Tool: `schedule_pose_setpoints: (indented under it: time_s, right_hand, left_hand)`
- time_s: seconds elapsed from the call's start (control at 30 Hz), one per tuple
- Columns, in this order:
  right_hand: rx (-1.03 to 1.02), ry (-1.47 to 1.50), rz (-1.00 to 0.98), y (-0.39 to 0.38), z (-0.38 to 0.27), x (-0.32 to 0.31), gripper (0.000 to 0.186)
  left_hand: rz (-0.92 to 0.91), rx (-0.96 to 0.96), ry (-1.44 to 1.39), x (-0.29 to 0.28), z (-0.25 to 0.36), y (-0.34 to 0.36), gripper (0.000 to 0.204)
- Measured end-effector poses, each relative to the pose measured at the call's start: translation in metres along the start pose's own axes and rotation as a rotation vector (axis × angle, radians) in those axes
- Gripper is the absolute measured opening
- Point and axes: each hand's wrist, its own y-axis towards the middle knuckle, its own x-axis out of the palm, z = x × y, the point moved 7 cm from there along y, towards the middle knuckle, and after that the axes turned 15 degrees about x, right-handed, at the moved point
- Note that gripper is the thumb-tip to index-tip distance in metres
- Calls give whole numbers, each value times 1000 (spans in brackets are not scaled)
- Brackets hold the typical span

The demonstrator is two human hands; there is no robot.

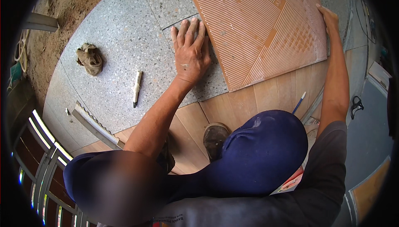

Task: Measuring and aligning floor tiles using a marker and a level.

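Note:
My left hand lies flat on the grey speckled floor tile, fingers stretched out over a dark joint line. Its thumb side is close against the left edge of a large terracotta-coloured tile, whose ribbed underside faces me. At the far right, my right hand grips that tile's right edge; some of its fingers are hidden. The tile's near corner sits by the border between the speckled tiles and the wood-look floor.
A crumpled brown rag and a white marker with a black end lie on the left. Nearer is a long grey strip with a toothed edge. A blue pen shows beside my knee. Metal railings stand lower left, bare soil beyond.

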Motion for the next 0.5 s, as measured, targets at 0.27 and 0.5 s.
schedule_pose_setpoints:
  time_s: [0.27, 0.5]
  right_hand:
    - [-153, -67, -5, -23, -1, 4, 44]
    - [-255, -312, 429, -53, 100, -56, 36]
  left_hand:
    - [73, 88, 39, 11, -1, -9, 40]
    - [114, 148, 26, 5, -3, -9, 37]
